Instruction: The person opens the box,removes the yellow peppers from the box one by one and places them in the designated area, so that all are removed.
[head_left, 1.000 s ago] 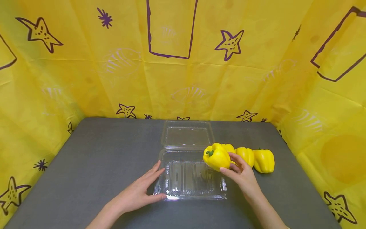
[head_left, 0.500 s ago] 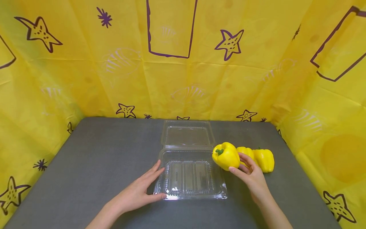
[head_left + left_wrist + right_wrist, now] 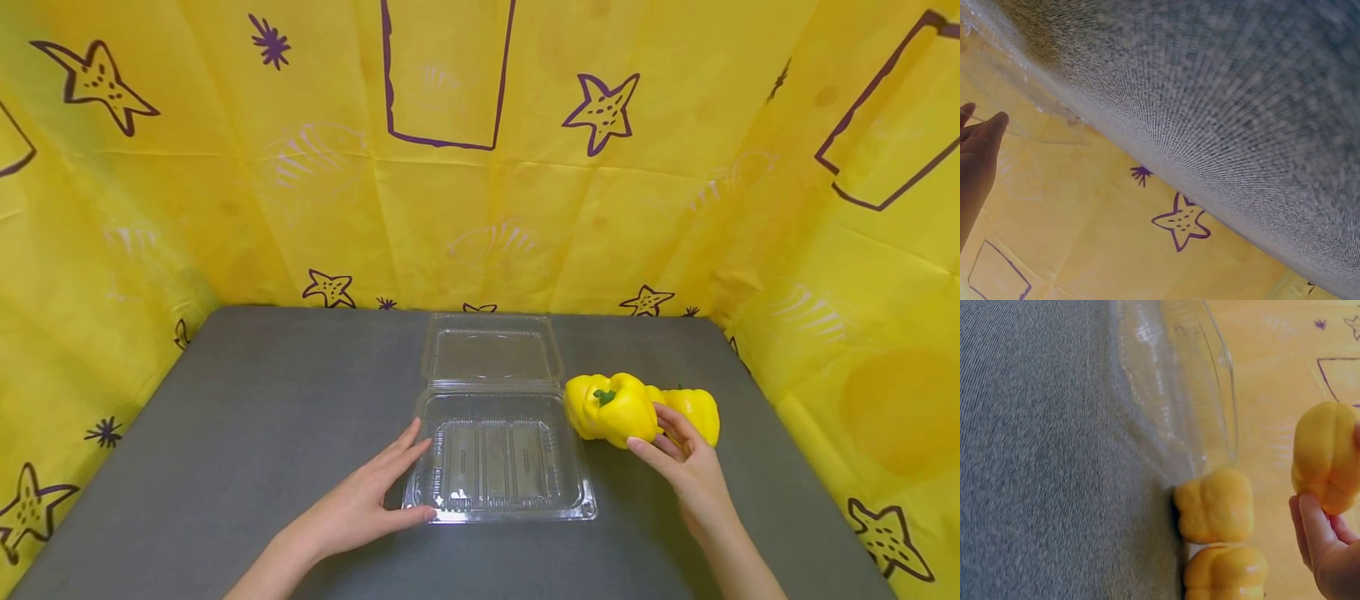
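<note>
My right hand (image 3: 693,471) grips a yellow bell pepper (image 3: 632,412) with a green stem, thumb in front and fingers at its right side. The right wrist view shows this pepper raised off the table. Behind it in the head view stand other yellow peppers in a row: one at the left (image 3: 579,407) and one at the right (image 3: 702,413), with another mostly hidden between. My left hand (image 3: 367,500) rests with straight, spread fingers at the left edge of a clear plastic clamshell box (image 3: 517,505). The box lies open with nothing in its tray.
The box's lid (image 3: 491,358) lies flat on the far side, toward the back edge of the grey table (image 3: 300,392). Yellow cloth (image 3: 480,208) printed with starfish and fish hangs around the back and sides. The pepper row stands just right of the box.
My right hand has carried the pepper to the right, from over the box's right edge to in front of the pepper row. The left hand and box have stayed in place.
</note>
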Demonstrator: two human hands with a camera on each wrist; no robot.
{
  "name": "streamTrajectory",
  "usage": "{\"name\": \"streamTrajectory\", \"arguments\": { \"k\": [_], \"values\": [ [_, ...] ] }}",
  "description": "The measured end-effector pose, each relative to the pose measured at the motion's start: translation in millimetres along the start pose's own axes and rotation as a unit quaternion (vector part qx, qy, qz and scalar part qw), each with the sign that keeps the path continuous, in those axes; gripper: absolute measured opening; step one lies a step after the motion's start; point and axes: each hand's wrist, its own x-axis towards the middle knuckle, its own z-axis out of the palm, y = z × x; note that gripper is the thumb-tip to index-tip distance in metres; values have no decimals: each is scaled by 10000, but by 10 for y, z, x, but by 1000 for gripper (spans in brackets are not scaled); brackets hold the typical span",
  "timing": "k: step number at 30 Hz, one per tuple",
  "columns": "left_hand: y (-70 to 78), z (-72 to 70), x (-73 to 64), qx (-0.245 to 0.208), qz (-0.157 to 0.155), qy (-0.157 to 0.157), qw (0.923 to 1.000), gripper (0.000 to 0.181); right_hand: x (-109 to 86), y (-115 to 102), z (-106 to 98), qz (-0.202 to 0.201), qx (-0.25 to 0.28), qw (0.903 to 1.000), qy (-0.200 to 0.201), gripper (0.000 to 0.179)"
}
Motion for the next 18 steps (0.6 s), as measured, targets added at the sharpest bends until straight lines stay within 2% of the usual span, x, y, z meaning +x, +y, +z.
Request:
{"name": "streamTrajectory", "arguments": {
  "k": [10, 18],
  "values": [
    [-1, -2, 3, -25, -41, 19, 10000, 91, -9, 48, -147, 84, -86, 9996, 271, 54],
    [2, 4, 3, -9, -98, -14, 10000, 90, -26, 77, -333, -301, 583, 9960, 602, 38]
  ]
}}
